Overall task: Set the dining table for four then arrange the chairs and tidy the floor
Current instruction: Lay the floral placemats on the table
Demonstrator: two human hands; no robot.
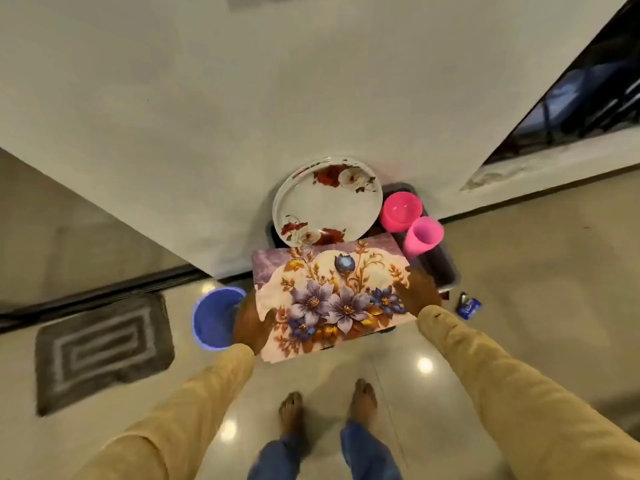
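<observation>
A dark plastic tub [446, 271] is in front of me, over the floor by the wall. It carries a round white plate with red flowers [329, 202], a pink bowl [400, 211] and a pink cup [423, 235]. A floral placemat [332, 296] lies across its near half. My left hand [251, 322] grips the left side, thumb on top of the placemat. My right hand [420, 289] grips the right side at the placemat's edge. The tub's near rim is hidden under the placemat.
A blue bucket [214, 318] stands on the glossy tile floor just left of my left hand. A grey doormat [104, 351] lies further left. A small blue wrapper [467, 304] is on the floor to the right. The white wall [207, 116] is straight ahead.
</observation>
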